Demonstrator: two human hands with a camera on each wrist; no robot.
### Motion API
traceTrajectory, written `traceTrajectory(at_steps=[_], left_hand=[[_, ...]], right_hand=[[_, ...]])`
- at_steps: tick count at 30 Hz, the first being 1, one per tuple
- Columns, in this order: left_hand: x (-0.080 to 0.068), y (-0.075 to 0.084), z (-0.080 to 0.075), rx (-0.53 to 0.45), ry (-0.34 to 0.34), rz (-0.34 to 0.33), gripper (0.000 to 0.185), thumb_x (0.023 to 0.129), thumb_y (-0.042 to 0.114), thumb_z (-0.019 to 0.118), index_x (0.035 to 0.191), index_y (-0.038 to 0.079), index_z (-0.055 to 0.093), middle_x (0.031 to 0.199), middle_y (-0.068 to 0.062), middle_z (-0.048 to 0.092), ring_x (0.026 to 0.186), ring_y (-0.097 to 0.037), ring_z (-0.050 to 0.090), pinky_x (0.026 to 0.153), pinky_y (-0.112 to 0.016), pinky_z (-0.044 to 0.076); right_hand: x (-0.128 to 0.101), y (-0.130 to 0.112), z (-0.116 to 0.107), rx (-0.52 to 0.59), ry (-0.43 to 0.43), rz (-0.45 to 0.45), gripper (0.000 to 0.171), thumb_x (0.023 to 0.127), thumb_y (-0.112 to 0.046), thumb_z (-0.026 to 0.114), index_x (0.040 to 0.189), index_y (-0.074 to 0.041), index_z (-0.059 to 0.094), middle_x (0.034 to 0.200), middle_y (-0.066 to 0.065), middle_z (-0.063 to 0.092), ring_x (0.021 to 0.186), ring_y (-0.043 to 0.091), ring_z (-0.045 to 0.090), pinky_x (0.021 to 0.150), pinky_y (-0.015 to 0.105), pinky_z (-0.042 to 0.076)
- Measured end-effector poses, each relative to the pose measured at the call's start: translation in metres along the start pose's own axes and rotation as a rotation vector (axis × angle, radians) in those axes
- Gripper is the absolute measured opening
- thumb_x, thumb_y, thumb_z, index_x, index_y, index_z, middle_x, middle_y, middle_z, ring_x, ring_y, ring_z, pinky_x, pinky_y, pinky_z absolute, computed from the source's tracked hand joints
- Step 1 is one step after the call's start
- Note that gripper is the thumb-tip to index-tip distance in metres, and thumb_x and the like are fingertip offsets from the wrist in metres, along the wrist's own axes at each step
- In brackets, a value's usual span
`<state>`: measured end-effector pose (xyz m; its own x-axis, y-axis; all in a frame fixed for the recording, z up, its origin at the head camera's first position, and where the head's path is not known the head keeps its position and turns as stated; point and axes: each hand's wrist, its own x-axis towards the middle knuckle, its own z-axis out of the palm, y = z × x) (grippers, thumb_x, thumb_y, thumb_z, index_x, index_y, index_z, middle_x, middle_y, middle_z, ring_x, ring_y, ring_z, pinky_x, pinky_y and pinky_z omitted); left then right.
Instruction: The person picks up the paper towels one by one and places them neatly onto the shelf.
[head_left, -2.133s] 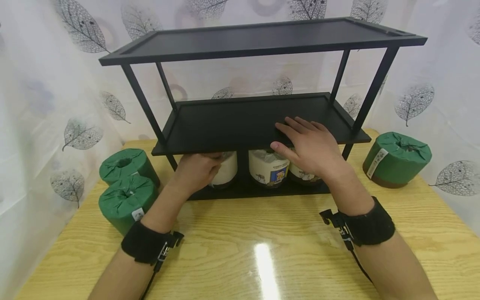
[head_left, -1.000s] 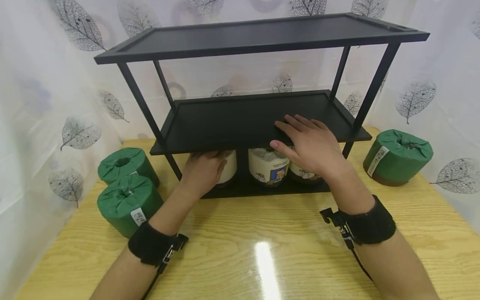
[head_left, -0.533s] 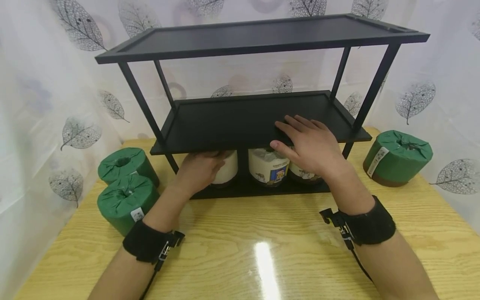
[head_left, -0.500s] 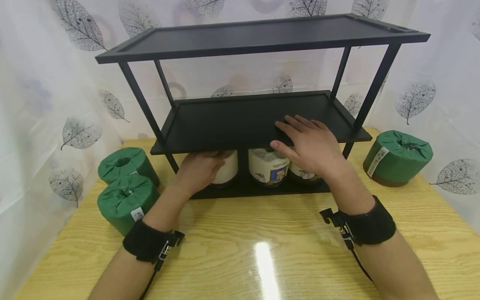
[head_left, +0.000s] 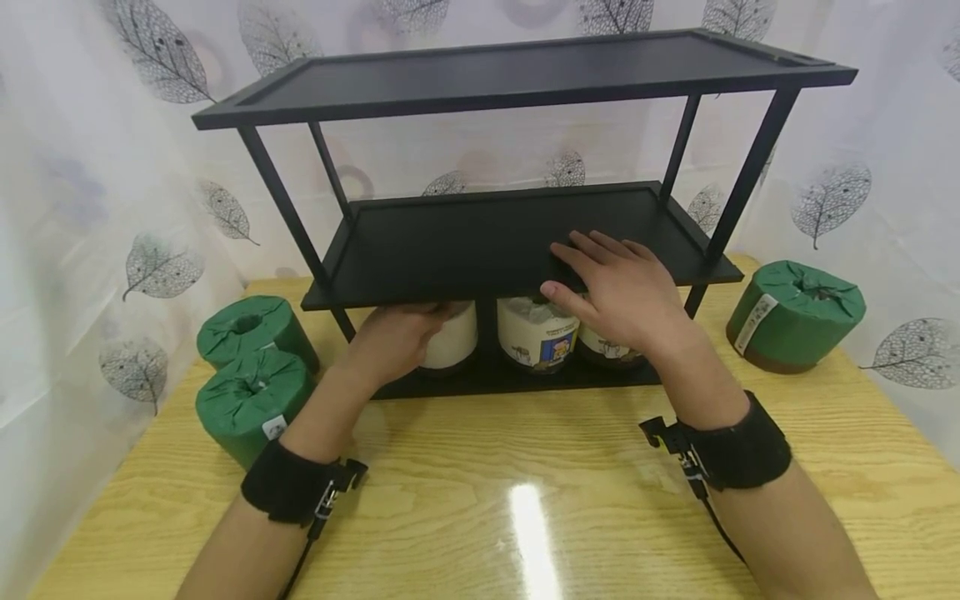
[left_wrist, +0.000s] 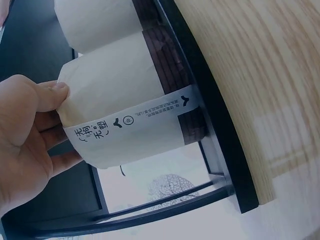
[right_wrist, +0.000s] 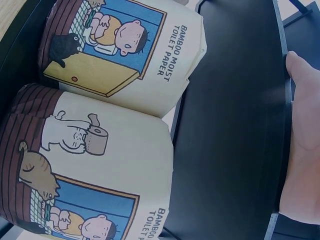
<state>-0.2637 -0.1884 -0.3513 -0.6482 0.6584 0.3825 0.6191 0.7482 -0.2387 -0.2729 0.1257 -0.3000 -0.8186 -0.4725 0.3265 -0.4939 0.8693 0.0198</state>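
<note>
Left hand point(head_left: 397, 337) grips a wrapped toilet paper roll point(left_wrist: 125, 107) at the rack's bottom-tier left end; right hand point(head_left: 622, 287), fingers spread, presses flat on the middle shelf point(head_left: 465, 242), apparently steadying it.

Wooden table point(head_left: 570, 500) with a glossy top, taken here as the landmark. Two green-wrapped rolls stand near its left edge, one point(head_left: 251, 327) behind the other point(head_left: 253, 402), the two touching; the nearer one bears a small white label. A third green-wrapped roll point(head_left: 795, 315) with a brown base and a white label rests tilted near the table's far right corner, well apart from the left pair. A white curtain printed with grey leaves point(head_left: 161, 267) hangs behind the table and along both of its sides. A bright reflection lies on the table's near middle.
</note>
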Motion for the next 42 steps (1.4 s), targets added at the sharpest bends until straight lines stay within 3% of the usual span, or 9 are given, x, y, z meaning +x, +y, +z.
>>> traceTrajectory(at_steps=[9,15,26,30,33,37,42], left_hand=[[-0.002,-0.004,-0.01,-0.139,-0.068,-0.033,0.056,0.082,-0.017,0.046,0.128,0.007,0.068,0.135,-0.013,0.062,0.122,-0.031,0.058,0.093,-0.041,0.052],[-0.003,-0.006,-0.012,-0.175,-0.095,-0.049,0.059,0.081,-0.02,0.043,0.126,0.007,0.069,0.137,-0.012,0.062,0.122,-0.03,0.058,0.092,-0.04,0.051],[-0.005,-0.01,-0.013,-0.238,-0.106,-0.084,0.061,0.08,-0.019,0.045,0.126,0.012,0.071,0.135,-0.01,0.063,0.117,-0.028,0.06,0.088,-0.041,0.052],[-0.005,-0.01,-0.012,-0.343,-0.143,-0.08,0.063,0.081,-0.014,0.047,0.137,0.011,0.062,0.141,-0.013,0.057,0.107,-0.028,0.059,0.087,-0.042,0.051],[-0.004,-0.007,-0.012,-0.375,-0.174,-0.108,0.059,0.087,0.0,0.059,0.146,0.008,0.051,0.149,-0.016,0.049,0.115,-0.032,0.058,0.096,-0.045,0.05],[-0.001,0.0,-0.01,-0.302,-0.123,-0.152,0.058,0.094,0.024,0.068,0.143,0.001,0.048,0.144,-0.019,0.051,0.127,-0.035,0.055,0.105,-0.048,0.046],[0.001,0.009,0.0,-0.164,0.012,-0.178,0.038,0.094,0.03,0.069,0.121,0.004,0.061,0.114,-0.012,0.064,0.105,-0.029,0.063,0.092,-0.044,0.053]], right_hand=[[0.0,-0.001,-0.001,-0.003,0.005,-0.004,0.066,0.101,-0.059,0.043,0.151,-0.017,0.045,0.157,0.015,0.04,0.146,0.037,0.036,0.117,0.056,0.031],[-0.001,-0.001,-0.001,0.001,-0.004,0.001,0.066,0.101,-0.058,0.043,0.151,-0.017,0.045,0.158,0.015,0.04,0.146,0.038,0.035,0.117,0.056,0.03],[-0.001,-0.001,-0.001,0.003,-0.004,0.002,0.066,0.101,-0.059,0.043,0.151,-0.017,0.045,0.158,0.015,0.04,0.146,0.037,0.035,0.117,0.056,0.03],[-0.001,-0.001,-0.001,0.003,-0.005,0.0,0.065,0.101,-0.058,0.043,0.151,-0.017,0.045,0.158,0.015,0.039,0.146,0.037,0.035,0.117,0.057,0.03],[-0.001,-0.001,-0.001,0.002,-0.002,-0.002,0.065,0.101,-0.058,0.043,0.151,-0.018,0.045,0.158,0.014,0.039,0.146,0.037,0.035,0.116,0.057,0.03],[-0.001,-0.002,0.0,0.001,0.001,-0.002,0.065,0.1,-0.059,0.043,0.151,-0.018,0.045,0.158,0.014,0.04,0.146,0.037,0.035,0.117,0.056,0.03],[-0.001,-0.002,0.0,-0.003,0.001,0.0,0.066,0.101,-0.059,0.042,0.151,-0.018,0.045,0.158,0.014,0.04,0.146,0.036,0.035,0.117,0.056,0.03]])
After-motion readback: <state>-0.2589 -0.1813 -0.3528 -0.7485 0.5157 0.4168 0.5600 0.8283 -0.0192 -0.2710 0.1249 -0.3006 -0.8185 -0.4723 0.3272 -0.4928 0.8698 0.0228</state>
